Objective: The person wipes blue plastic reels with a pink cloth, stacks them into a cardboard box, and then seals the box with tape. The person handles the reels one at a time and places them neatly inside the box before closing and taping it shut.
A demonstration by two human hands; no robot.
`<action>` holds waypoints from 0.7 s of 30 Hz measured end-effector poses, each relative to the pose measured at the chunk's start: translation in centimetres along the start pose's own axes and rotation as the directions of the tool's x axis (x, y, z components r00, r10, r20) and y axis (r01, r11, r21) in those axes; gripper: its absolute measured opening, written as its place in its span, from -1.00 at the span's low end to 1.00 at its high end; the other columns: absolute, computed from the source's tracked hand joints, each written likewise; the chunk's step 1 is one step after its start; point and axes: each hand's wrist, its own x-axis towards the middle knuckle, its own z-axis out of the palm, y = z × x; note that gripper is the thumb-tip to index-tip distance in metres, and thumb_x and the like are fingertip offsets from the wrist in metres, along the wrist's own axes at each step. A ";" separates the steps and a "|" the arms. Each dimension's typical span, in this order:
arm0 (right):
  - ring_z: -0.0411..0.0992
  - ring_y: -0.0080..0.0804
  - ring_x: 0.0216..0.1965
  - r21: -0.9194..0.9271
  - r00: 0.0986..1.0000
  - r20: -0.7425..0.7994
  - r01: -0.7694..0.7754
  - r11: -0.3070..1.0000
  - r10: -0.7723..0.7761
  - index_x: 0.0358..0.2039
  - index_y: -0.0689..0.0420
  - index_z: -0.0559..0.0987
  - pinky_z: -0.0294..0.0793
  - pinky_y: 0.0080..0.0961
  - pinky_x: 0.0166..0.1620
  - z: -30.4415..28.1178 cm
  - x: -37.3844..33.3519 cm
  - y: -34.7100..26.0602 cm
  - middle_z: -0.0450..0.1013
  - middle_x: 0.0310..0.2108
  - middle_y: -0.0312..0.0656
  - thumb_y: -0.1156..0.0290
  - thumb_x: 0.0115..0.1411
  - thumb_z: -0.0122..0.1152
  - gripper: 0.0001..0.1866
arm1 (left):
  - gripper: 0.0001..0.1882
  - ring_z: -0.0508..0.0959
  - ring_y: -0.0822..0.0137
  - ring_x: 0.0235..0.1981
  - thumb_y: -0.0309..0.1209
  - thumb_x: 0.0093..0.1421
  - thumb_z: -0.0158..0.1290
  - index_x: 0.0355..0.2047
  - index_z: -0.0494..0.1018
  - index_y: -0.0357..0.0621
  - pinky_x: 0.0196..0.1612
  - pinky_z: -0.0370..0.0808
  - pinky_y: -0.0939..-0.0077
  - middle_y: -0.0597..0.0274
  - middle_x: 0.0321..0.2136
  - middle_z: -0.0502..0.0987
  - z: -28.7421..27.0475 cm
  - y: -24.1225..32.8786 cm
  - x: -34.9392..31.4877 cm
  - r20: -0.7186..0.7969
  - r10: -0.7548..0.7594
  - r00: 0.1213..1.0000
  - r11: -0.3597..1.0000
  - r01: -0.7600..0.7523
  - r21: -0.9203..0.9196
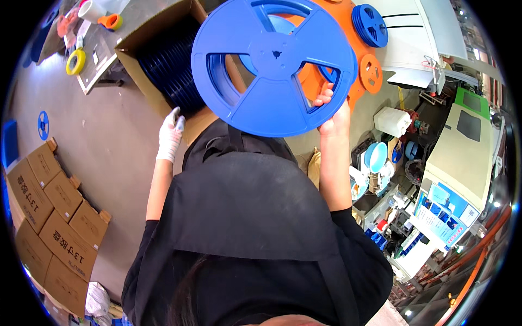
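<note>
My right hand (333, 111) grips the rim of a large blue plastic reel (274, 81), with fingertips showing through one of its cut-out windows. The reel is tilted up in front of me, its spoked face and hub in full view. More blue flange shows behind it through the windows. On my left hand (171, 135) is a white glove. Its fingers are extended and slightly bent beside the near edge of an open cardboard box (133, 70); whether they touch it I cannot tell. Inside that box stands a row of dark blue reels (171, 68).
Beyond the held reel is an orange surface (348, 13) with blue reels (371, 26) and an orange disc (371, 74). A table (130, 24) with tape rolls stands far left. Stacked cartons (65, 239) fill the lower left. A beige-green machine (457, 152) stands right.
</note>
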 end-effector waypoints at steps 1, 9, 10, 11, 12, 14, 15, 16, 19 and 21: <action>0.35 -0.50 -0.57 0.033 1.000 0.027 -0.015 0.999 0.014 -0.24 0.15 0.42 0.44 -0.48 -0.45 0.3 -0.2 0.1 0.35 -0.54 -0.31 0.26 0.37 -0.10 -0.77 | -0.57 0.53 0.25 -0.05 -0.45 0.25 0.05 0.14 0.35 -0.23 0.07 0.42 0.47 0.04 -0.03 0.52 -0.2 -1.2 0.5 -0.081 0.164 0.983 0.980 -0.154 0.124; 0.36 -0.48 -0.54 -0.012 1.000 0.017 0.012 1.000 -0.011 -0.26 0.15 0.44 0.44 -0.46 -0.43 0.2 -0.4 1.2 0.33 -0.54 -0.31 0.21 0.37 -0.07 -0.74 | -0.72 0.55 0.21 -0.09 -0.43 0.23 0.03 -0.05 0.51 -0.18 0.05 0.43 0.44 0.08 -0.13 0.57 -1.4 5.3 -0.4 -0.466 0.244 0.851 0.965 -0.259 0.032; 0.36 -0.48 -0.53 -0.020 1.000 0.016 0.013 1.000 -0.013 -0.26 0.15 0.44 0.44 -0.46 -0.42 0.3 -0.5 1.3 0.33 -0.54 -0.31 0.20 0.37 -0.07 -0.73 | -0.73 0.55 0.19 -0.10 -0.43 0.23 0.03 -0.07 0.52 -0.17 0.04 0.43 0.42 0.07 -0.15 0.57 -1.7 6.4 -0.2 -0.497 0.273 0.824 0.960 -0.268 0.082; 0.36 -0.48 -0.53 -0.029 1.000 0.015 0.015 0.999 -0.014 -0.26 0.15 0.44 0.44 -0.45 -0.42 0.5 -0.6 1.4 0.33 -0.54 -0.30 0.18 0.37 -0.07 -0.72 | -0.74 0.55 0.19 -0.12 -0.44 0.23 0.03 -0.08 0.53 -0.17 0.02 0.44 0.42 0.07 -0.17 0.57 -1.8 7.4 -0.3 -0.506 0.294 0.811 0.952 -0.297 0.076; 0.36 -0.48 -0.53 -0.036 1.000 0.017 0.017 0.999 -0.016 -0.26 0.15 0.44 0.44 -0.45 -0.41 0.7 -0.7 1.6 0.33 -0.54 -0.30 0.16 0.37 -0.07 -0.71 | -0.74 0.56 0.19 -0.15 -0.45 0.23 0.03 -0.08 0.53 -0.17 0.00 0.45 0.41 0.08 -0.19 0.58 -1.9 9.0 -0.5 -0.517 0.317 0.795 0.942 -0.328 0.073; 0.36 -0.48 -0.52 -0.060 0.999 0.021 0.029 0.998 -0.028 -0.26 0.13 0.44 0.43 -0.46 -0.41 1.2 -1.0 2.0 0.33 -0.53 -0.30 0.12 0.38 -0.09 -0.67 | -0.76 0.57 0.21 -0.21 -0.45 0.22 0.05 -0.11 0.54 -0.19 -0.06 0.48 0.42 0.07 -0.24 0.57 -1.7 12.4 -1.2 -0.519 0.419 0.745 0.894 -0.440 0.090; 0.36 -0.48 -0.51 -0.071 0.999 0.027 0.035 0.997 -0.033 -0.26 0.13 0.44 0.42 -0.46 -0.40 1.5 -1.1 2.4 0.33 -0.53 -0.29 0.09 0.38 -0.09 -0.66 | -0.76 0.57 0.22 -0.23 -0.46 0.21 0.06 -0.12 0.54 -0.19 -0.08 0.48 0.42 0.07 -0.25 0.57 -1.5 14.1 -1.7 -0.495 0.442 0.748 0.878 -0.475 0.065; 0.36 -0.47 -0.51 -0.097 0.998 0.039 0.058 0.994 -0.054 -0.26 0.13 0.44 0.42 -0.46 -0.41 2.0 -1.4 2.9 0.33 -0.53 -0.29 0.07 0.38 -0.10 -0.64 | -0.76 0.58 0.23 -0.24 -0.46 0.20 0.07 -0.12 0.54 -0.20 -0.10 0.49 0.42 0.08 -0.26 0.57 -1.1 15.6 -2.0 -0.477 0.467 0.745 0.858 -0.512 0.041; 0.34 -0.45 -0.52 -0.158 0.985 0.117 0.146 0.977 -0.128 -0.23 0.15 0.45 0.43 -0.43 -0.37 3.0 -2.7 4.7 0.32 -0.54 -0.30 0.04 0.39 -0.13 -0.60 | -0.66 0.50 0.46 -0.24 -0.48 0.22 0.09 0.02 0.47 -0.23 -0.10 0.46 0.57 0.21 -0.18 0.55 1.2 17.7 -2.0 -0.324 0.436 0.840 0.884 -0.466 -0.019; 0.34 -0.45 -0.52 -0.198 0.975 0.152 0.189 0.962 -0.160 -0.22 0.15 0.44 0.42 -0.43 -0.37 3.5 -3.5 5.4 0.32 -0.54 -0.29 0.01 0.38 -0.13 -0.57 | -0.36 0.49 0.33 -0.15 -0.36 0.18 0.18 0.23 0.22 -0.23 -0.04 0.47 0.49 0.05 -0.07 0.49 2.7 18.4 -1.9 -0.179 0.272 0.945 0.923 -0.309 -0.228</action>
